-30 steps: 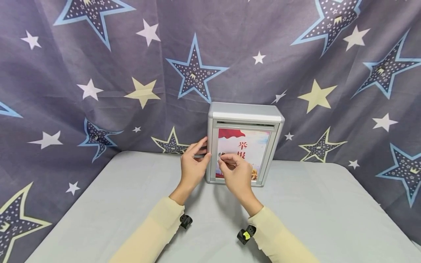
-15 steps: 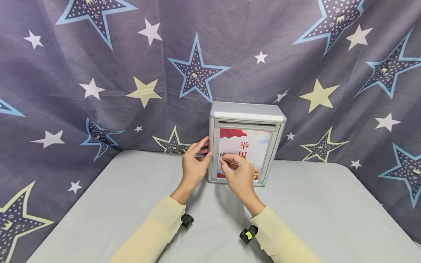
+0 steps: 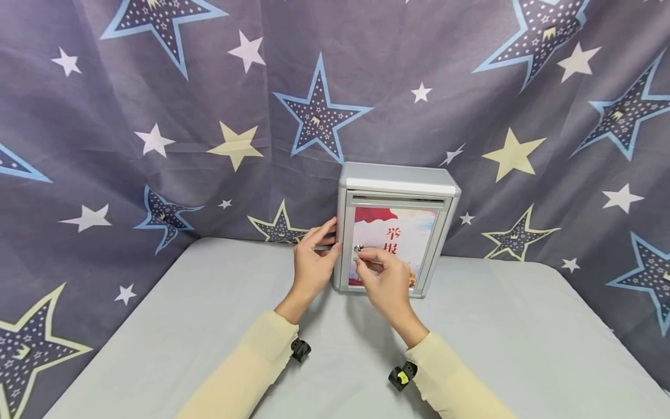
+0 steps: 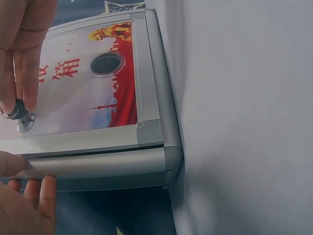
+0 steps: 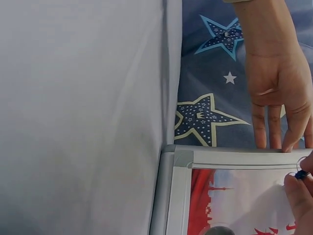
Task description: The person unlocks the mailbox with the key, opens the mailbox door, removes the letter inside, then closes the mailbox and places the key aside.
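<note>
A silver box stands upright at the back of the grey worktop, against a starry cloth. The right hand has its grip pinching a small key at the box's front lock. The left hand rests straight fingers against the box's left side.

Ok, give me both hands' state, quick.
Left hand: open, straight fingers resting against the left side of the silver box.
Right hand: pinching the key in the lock on the box's front.
</note>
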Motion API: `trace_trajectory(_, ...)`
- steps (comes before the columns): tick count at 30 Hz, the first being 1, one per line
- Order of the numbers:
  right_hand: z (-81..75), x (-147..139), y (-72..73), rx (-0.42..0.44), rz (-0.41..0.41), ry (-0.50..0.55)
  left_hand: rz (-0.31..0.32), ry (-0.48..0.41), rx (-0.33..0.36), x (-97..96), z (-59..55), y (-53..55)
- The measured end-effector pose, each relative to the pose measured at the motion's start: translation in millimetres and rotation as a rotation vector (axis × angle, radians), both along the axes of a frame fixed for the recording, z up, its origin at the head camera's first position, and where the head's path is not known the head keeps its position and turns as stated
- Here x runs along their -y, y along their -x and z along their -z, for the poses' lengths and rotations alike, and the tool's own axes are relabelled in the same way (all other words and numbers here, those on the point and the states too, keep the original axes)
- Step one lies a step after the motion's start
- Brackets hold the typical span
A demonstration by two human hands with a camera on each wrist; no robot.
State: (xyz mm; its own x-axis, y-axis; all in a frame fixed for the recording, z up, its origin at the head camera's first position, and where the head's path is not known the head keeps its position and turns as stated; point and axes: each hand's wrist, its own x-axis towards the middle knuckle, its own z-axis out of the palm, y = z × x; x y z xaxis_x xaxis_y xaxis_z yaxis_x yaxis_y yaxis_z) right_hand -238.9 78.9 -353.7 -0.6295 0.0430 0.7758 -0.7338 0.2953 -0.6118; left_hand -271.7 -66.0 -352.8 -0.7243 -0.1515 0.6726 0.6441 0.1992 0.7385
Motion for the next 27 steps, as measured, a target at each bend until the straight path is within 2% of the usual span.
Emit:
trace_trajectory(11, 28.2, -16, 25.9, -0.069, -0.052, -0.082, 0.000, 0.002, 0.001, 0.1, 0.0, 0.1)
trace_trajectory(27, 24.6, -35, 17.9, -0.154, -0.118, -0.201, 0.017, -0.002, -0.007, 1.4, 0.3, -0.4)
